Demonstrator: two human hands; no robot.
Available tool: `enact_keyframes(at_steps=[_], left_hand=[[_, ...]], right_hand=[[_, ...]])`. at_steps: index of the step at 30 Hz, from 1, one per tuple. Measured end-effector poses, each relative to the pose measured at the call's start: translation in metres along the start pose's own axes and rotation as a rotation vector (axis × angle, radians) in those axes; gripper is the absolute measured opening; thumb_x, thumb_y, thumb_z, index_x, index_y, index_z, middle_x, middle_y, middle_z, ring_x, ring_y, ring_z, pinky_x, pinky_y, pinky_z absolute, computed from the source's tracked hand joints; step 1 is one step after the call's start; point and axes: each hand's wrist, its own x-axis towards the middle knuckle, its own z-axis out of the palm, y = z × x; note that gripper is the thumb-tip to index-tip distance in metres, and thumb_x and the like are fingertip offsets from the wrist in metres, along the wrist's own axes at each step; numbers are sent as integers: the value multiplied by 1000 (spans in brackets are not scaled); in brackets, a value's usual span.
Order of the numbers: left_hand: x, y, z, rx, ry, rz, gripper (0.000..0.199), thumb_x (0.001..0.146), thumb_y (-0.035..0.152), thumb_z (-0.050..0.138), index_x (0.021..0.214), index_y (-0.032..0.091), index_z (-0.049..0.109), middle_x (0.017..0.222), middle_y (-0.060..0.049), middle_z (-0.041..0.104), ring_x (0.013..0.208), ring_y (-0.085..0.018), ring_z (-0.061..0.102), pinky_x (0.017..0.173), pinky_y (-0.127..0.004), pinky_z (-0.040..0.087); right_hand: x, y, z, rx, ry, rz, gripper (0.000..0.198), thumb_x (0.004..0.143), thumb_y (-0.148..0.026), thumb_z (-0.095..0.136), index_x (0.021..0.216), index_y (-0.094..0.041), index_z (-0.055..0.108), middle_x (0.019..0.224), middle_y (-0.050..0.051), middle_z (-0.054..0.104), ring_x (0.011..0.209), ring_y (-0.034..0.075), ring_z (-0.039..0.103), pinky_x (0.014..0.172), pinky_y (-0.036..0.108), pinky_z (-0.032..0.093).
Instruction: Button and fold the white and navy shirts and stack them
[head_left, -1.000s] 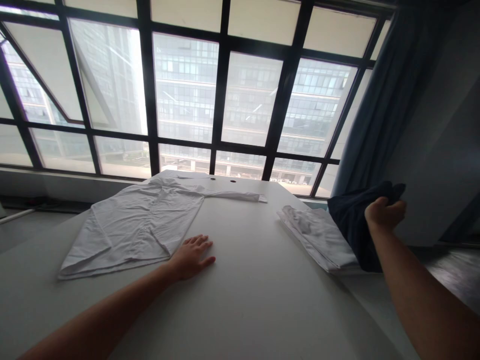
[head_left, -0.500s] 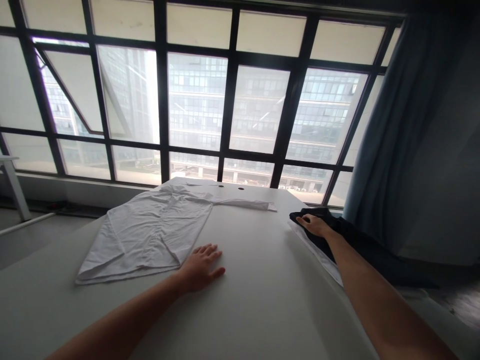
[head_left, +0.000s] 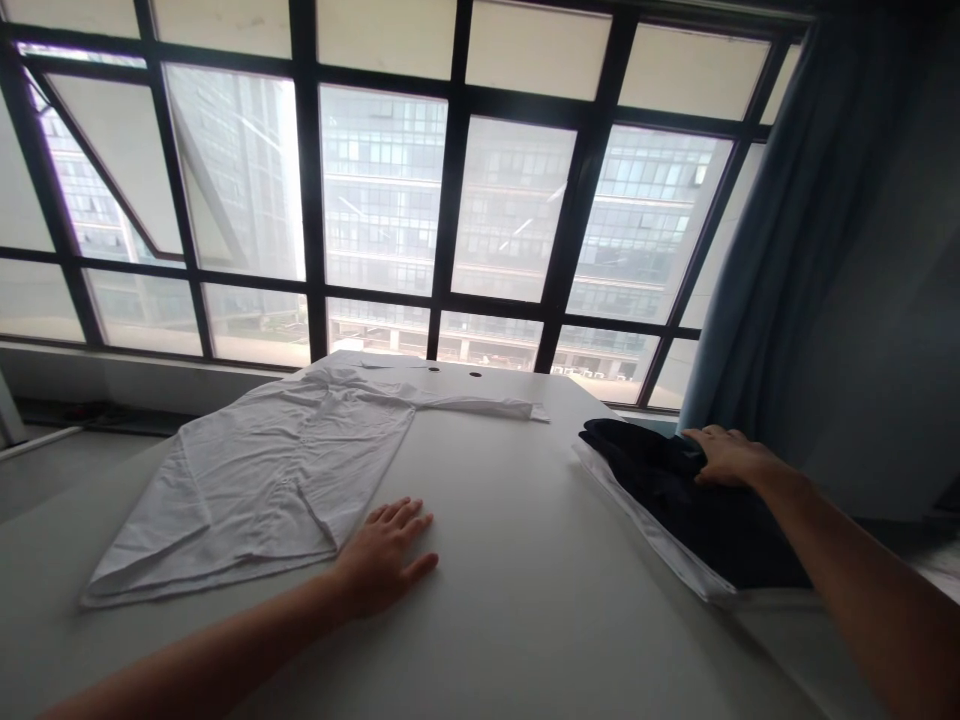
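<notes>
A white long-sleeved shirt [head_left: 277, 480] lies spread on the white table [head_left: 487, 560], somewhat wrinkled, one sleeve stretched out to the right. Beside the shirt's near right edge, my left hand [head_left: 382, 560] rests palm down on the tabletop, open, fingers spread and holding nothing. At the table's right side, a dark folded garment [head_left: 660, 500] sits on top of white cloth [head_left: 637, 530]. My right hand [head_left: 731, 458] is at the far edge of the dark garment, thumb and fingers bent around a bunched part of it; the fingertips are partly hidden.
Large black-framed windows [head_left: 442, 200] stand beyond the table, one pane tilted open at the left. A blue-grey curtain [head_left: 757, 300] hangs at the right, close behind the dark garment. Two dark round holes [head_left: 475, 375] show near the table's far edge.
My right hand has moved right, from the left end of the dark garment to its far edge, uncovering more of it. The view has shifted slightly; my left hand stays on the table.
</notes>
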Motion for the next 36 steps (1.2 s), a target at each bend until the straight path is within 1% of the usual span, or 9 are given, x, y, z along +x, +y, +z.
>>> enact_keyframes(at_steps=[3,6,10,14,16,22,27,32,36], left_hand=[[1,0,0,-5,-8,-12,64,92,62,38,144,26,48,155,-6,37,145,-27,28,119,-44,23],[3,-1,2,-7,-7,-16,65,92,65,37,144,27,48,156,-4,36,145,-27,28,119,-44,23],[4,-4,7,-16,2,-22,66,91,67,36,145,30,48,156,-2,36,146,-27,28,120,-44,22],[4,-3,6,-18,-60,-44,67,92,65,36,148,28,43,158,-3,29,147,-27,23,120,-45,20],[4,1,-1,-14,-89,-28,67,92,62,37,149,25,43,158,-6,28,147,-29,22,120,-48,20],[6,18,-28,73,-268,17,71,93,49,38,151,9,35,157,-20,20,146,-36,15,117,-55,22],[3,21,-14,103,-213,26,67,97,43,28,153,5,29,158,-23,13,146,-41,7,115,-61,16],[-2,8,-8,25,-129,83,66,97,48,33,150,8,36,158,-20,22,147,-38,15,116,-57,20],[-3,-28,-28,-73,-13,79,47,96,45,43,131,19,60,146,-12,50,135,-27,45,110,-40,37]], right_hand=[[4,7,-11,-121,-160,0,35,61,0,74,92,-17,74,114,18,64,111,32,58,92,45,39],[18,8,-16,-224,-218,13,22,75,-4,61,89,-16,73,111,19,64,112,31,57,86,41,40],[41,1,-10,-237,6,101,36,93,-14,40,118,-10,65,123,25,55,110,31,58,78,40,40],[46,-10,15,-189,214,219,50,98,-28,34,135,1,49,134,33,44,129,36,43,94,47,36],[39,-16,31,-227,145,185,49,97,-31,34,134,-3,51,139,31,43,134,36,37,101,53,31],[-6,-30,62,-232,-212,128,52,98,-46,32,134,-16,55,145,18,46,130,33,46,107,58,29],[-39,-47,78,-97,-359,83,63,98,-54,24,143,-18,47,154,14,35,140,36,34,110,64,26],[-55,-60,80,-68,-297,43,60,97,-51,28,138,-16,55,149,18,42,136,43,36,107,68,26],[-68,-85,61,-139,-116,-72,56,97,-46,32,136,-13,56,148,21,43,136,41,36,111,63,22]])
